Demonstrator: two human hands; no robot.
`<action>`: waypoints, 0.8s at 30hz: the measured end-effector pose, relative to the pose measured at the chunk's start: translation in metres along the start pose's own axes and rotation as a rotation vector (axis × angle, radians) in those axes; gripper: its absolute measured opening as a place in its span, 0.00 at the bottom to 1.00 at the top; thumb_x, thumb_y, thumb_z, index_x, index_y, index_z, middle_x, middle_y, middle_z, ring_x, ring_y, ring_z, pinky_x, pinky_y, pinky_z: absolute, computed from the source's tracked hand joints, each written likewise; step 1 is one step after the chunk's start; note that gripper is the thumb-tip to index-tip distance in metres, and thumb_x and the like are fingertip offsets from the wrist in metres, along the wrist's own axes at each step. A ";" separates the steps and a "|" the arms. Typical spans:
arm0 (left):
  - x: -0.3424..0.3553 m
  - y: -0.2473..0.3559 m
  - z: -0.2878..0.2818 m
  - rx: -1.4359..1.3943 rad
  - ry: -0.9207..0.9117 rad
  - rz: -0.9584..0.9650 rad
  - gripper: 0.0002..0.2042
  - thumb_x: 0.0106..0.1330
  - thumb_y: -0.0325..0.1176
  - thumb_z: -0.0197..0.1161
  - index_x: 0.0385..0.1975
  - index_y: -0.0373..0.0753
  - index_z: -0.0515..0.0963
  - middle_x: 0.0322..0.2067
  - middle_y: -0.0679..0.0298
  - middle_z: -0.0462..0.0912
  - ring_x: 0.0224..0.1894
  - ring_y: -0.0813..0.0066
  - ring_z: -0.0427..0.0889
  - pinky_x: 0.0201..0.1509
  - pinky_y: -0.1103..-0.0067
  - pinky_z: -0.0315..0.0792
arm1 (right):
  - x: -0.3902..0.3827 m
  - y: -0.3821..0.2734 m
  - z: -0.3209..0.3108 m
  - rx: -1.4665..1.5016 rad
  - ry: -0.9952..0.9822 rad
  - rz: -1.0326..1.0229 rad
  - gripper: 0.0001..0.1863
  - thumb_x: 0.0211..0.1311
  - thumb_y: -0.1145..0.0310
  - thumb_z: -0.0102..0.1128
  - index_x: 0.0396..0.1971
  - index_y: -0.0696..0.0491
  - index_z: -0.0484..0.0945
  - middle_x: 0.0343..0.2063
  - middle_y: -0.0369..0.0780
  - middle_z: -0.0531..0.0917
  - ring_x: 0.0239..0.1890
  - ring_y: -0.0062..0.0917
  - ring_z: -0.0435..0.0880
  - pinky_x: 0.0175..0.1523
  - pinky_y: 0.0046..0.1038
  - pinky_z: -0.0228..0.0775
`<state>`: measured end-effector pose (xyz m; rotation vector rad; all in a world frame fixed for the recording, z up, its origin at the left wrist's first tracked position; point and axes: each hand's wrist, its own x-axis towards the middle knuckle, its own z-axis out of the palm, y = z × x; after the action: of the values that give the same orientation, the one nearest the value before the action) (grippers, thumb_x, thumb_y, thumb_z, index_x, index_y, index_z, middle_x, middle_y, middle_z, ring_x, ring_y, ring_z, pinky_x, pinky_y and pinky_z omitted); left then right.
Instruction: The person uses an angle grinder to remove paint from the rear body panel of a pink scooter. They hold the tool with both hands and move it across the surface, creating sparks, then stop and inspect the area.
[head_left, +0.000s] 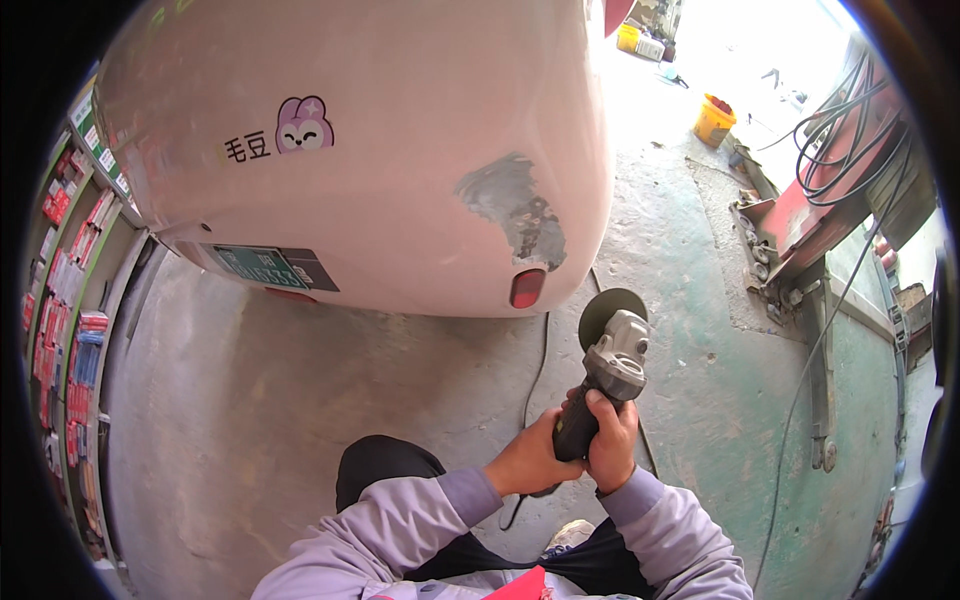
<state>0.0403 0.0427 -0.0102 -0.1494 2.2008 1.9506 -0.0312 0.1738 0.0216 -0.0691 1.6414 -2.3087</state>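
Note:
Both my hands are closed round the black body of an angle grinder [617, 352], held out in front of my knees. My left hand [537, 453] wraps its left side and rear; my right hand [612, 437] grips the right side, thumb on top. At the tool's far end is a round dark disc [602, 312], apart from the car. Ahead stands the rear of a pale pink car [400, 200]. Its right corner has a grey, sanded-looking patch [515, 205] above a red reflector [528, 288]. A cartoon sticker [304, 126] and a green licence plate [262, 266] are further left.
A black cord [537, 372] runs along the concrete floor under the car's edge. Shelves of boxes [85, 340] line the left. On the right are a red lift post [830, 190] with coiled cables and a metal arm [822, 370]. A yellow bucket [715, 122] stands beyond.

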 end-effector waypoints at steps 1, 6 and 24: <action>0.001 0.003 -0.002 0.039 0.023 -0.009 0.37 0.56 0.36 0.78 0.64 0.32 0.68 0.49 0.52 0.83 0.51 0.63 0.84 0.57 0.68 0.78 | 0.001 0.000 0.001 0.001 0.004 -0.008 0.17 0.71 0.64 0.63 0.49 0.62 0.77 0.39 0.45 0.86 0.39 0.29 0.87 0.46 0.32 0.82; 0.009 0.011 -0.005 0.100 0.127 0.029 0.40 0.54 0.38 0.76 0.66 0.31 0.65 0.54 0.42 0.81 0.57 0.43 0.83 0.60 0.62 0.77 | 0.014 0.004 0.003 -0.105 -0.058 -0.156 0.16 0.71 0.68 0.68 0.52 0.60 0.77 0.43 0.41 0.86 0.44 0.26 0.86 0.53 0.31 0.80; 0.030 0.032 -0.025 -0.852 -0.067 0.134 0.37 0.83 0.63 0.44 0.73 0.32 0.63 0.67 0.59 0.73 0.68 0.73 0.70 0.75 0.74 0.62 | 0.016 0.018 0.027 -0.470 -0.047 -0.418 0.30 0.60 0.78 0.72 0.60 0.61 0.68 0.51 0.43 0.82 0.52 0.27 0.82 0.59 0.29 0.74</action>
<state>0.0026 0.0232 0.0178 -0.0507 1.2277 2.7833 -0.0369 0.1395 0.0121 -0.6164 2.2849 -2.1023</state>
